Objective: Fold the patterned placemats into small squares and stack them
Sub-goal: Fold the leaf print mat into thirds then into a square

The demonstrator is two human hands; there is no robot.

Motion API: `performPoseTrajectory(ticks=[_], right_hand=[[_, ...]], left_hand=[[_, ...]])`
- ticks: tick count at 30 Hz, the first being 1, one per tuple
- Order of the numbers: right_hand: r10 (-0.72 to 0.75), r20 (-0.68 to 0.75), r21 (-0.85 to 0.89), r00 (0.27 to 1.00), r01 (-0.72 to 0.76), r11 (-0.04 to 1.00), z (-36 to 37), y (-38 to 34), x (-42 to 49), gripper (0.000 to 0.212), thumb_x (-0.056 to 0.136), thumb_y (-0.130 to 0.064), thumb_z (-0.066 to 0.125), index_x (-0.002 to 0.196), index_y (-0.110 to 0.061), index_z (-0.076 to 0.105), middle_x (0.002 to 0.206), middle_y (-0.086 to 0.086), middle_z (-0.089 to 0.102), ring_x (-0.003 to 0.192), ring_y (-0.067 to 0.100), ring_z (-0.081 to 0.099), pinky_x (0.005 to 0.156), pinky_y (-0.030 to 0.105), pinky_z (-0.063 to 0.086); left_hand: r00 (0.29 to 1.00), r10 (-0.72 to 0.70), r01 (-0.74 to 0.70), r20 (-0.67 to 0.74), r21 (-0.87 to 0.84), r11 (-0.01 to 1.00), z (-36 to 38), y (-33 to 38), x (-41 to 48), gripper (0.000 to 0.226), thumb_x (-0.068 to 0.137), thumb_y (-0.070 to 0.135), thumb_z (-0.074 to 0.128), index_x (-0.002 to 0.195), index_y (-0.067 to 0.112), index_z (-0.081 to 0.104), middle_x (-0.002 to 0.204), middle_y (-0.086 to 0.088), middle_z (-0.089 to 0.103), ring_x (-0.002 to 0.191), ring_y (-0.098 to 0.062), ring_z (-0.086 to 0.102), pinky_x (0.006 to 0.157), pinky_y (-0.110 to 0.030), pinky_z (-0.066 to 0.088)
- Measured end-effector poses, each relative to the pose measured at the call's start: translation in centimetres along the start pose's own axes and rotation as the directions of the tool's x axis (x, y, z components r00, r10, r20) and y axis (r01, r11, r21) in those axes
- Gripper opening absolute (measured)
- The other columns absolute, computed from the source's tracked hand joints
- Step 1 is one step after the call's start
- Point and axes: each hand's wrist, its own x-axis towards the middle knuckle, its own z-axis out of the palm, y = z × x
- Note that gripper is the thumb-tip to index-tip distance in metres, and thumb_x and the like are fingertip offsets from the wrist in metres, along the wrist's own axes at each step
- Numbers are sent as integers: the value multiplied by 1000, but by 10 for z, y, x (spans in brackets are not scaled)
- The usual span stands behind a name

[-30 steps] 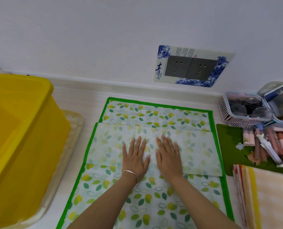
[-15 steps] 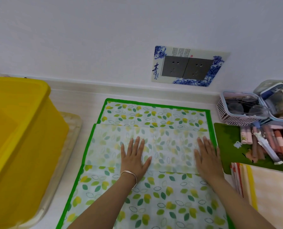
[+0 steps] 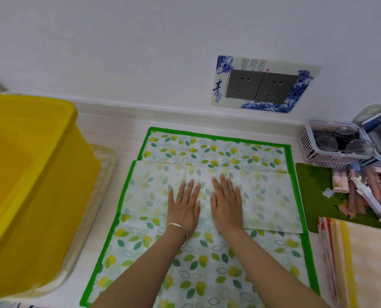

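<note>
While your left hand (image 3: 184, 207) and right hand (image 3: 226, 204), flat and empty, crease the placemat (image 3: 207, 270) beneath, another fold likely comes next.

Bright, even light; soft shadows; edges warped

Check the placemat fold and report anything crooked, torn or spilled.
Nothing stands out. The folded flap lies flat across the placemat, its edges running roughly parallel to the far green border. The left hand and right hand press it flat; no tears or spills show.
</note>
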Motion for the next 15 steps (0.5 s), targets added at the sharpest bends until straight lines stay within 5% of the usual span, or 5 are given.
performPoseTrajectory(ticks=[2, 6, 15], right_hand=[[-2, -9, 0, 1000, 2, 1000, -1, 3, 0, 60, 94, -41, 3, 149, -25, 22, 157, -2, 14, 145, 14, 6, 117, 33, -6], [6, 4, 8, 1000, -6, 1000, -3, 4, -1, 62, 93, -43, 0, 149, -26, 17, 158, -4, 9, 145, 12, 1, 117, 32, -9], [-5, 61, 27, 998, 4, 1000, -10, 2, 1, 69, 87, -48, -5, 150, -26, 15, 158, -4, 5, 144, 9, -5, 116, 32, -11]], left_hand=[[1000, -10, 10, -8, 18, 1000, -2, -10, -3, 57, 98, 36, 0, 146, 26, 29, 151, 0, 31, 138, -21, 31, 110, -47, 9], [993, -95, 97, -69, 28, 995, -7, -46, -15, 61, 85, 43, -15, 146, 37, -8, 152, 11, -14, 141, -12, -15, 112, -43, -17], [981, -187, 185, -44, -45, 982, -23, -102, -31, 66, 81, 58, -14, 143, 37, -16, 154, 8, -17, 138, -9, -25, 113, -24, -17]])
